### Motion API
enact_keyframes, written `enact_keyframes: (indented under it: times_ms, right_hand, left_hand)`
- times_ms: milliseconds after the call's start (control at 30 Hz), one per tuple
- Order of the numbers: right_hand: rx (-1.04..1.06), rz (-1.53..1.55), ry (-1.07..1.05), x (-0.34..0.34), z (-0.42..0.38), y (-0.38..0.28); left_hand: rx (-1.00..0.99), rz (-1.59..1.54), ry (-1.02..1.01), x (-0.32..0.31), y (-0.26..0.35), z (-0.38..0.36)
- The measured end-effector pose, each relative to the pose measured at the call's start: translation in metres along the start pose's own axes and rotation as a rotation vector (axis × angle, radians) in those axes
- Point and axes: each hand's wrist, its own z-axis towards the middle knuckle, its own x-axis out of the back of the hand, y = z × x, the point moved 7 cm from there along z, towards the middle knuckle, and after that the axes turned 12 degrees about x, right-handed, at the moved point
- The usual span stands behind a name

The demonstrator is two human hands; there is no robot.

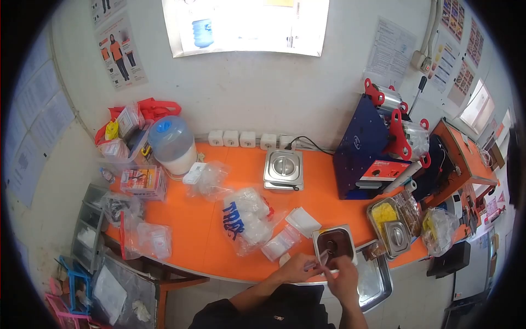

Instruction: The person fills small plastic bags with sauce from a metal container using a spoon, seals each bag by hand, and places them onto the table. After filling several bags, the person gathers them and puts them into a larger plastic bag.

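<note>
My left hand (297,268) is closed on one side of a small clear plastic bag (314,265) at the front edge of the orange table (192,230). On the bag's other side, my right hand (343,278) has its fingers pinched together at the plastic. Both hands are over the near rim of a square metal container (350,233) with a dark brown content, where a utensil seems to stand. Left of the container lie a stack of flat clear plastic bags (281,243) and some white sheets (303,221).
A metal tray (378,277) juts over the table edge at right, near a container (383,214) of yellow packets. Behind stand a lidded metal container (283,169) and a blue sealing machine (356,148). A large plastic bag (246,216) lies mid-table; a round-lidded dispenser (171,145) stands left.
</note>
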Motion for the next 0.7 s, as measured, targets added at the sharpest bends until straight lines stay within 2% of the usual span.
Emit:
enact_keyframes:
  times_ms: [67,133,200,267,300,367,467,500,567,600,667,700]
  right_hand:
    - [-0.205,0.013,-0.520,-0.042,-0.026,0.014]
    - [-0.254,0.061,-0.508,-0.038,-0.025,0.009]
    - [-0.331,0.304,-0.471,-0.019,-0.006,-0.007]
    - [-0.296,0.313,-0.515,-0.022,-0.013,-0.002]
    - [-0.254,0.321,-0.557,-0.025,-0.017,-0.001]
    - [-0.266,0.366,-0.544,-0.028,-0.022,0.001]
    - [-0.324,0.351,-0.533,-0.027,-0.026,0.001]
    - [-0.289,0.214,-0.534,-0.031,-0.032,0.004]
    - [-0.251,0.026,-0.492,-0.034,-0.040,0.006]
    - [-0.304,-0.100,-0.493,-0.038,-0.048,0.014]
    - [-0.375,-0.197,-0.439,-0.025,-0.043,0.026]
    - [-0.372,-0.220,-0.437,-0.021,-0.038,0.025]
  left_hand:
    - [-0.034,0.126,0.016,-0.005,-0.014,0.003]
    - [-0.093,0.130,0.036,-0.005,-0.015,0.002]
    - [-0.151,0.129,0.057,-0.003,-0.009,0.000]
    - [0.230,-0.019,-0.193,-0.014,-0.028,0.001]
    - [0.237,-0.018,-0.199,-0.015,-0.025,0.000]
    - [0.047,0.015,-0.201,-0.018,-0.007,-0.005]
    - [0.055,-0.024,-0.171,-0.035,-0.034,0.000]
    - [0.069,-0.025,-0.181,-0.042,-0.040,0.002]
    - [-0.046,0.306,0.113,-0.040,-0.039,-0.001]
    - [-0.027,0.306,0.093,-0.043,-0.035,-0.002]
    - [0.149,0.431,0.269,-0.031,-0.033,0.003]
    - [0.066,0.568,0.328,-0.032,-0.024,0.002]
